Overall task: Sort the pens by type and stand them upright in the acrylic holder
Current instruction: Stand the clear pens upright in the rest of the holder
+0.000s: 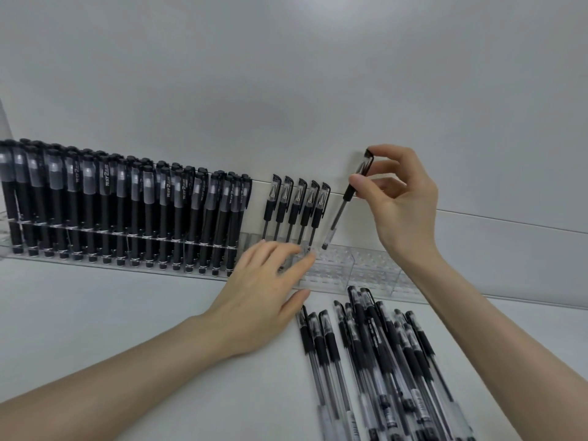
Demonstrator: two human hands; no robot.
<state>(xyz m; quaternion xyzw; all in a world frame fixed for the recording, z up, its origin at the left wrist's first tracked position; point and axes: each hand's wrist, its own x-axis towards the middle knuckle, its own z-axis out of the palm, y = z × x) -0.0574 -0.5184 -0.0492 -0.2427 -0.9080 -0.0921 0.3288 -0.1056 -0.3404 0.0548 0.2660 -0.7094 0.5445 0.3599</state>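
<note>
The right hand point(401, 202) pinches a clear-barrelled black pen point(345, 198) near its cap, tilted, its lower end at the acrylic holder's point(366, 272) top, just right of five standing clear pens point(297, 208), while the left hand point(257, 297) rests straight-fingered against the holder's near wall.

white tabletop point(111, 313) | grey wall point(286, 74) behind

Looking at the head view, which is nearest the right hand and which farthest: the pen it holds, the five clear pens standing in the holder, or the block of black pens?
1. The held pen: pinched in the right hand itself.
2. The five clear pens: standing just to its left.
3. The block of black pens: at the far left of the acrylic holder.
</note>
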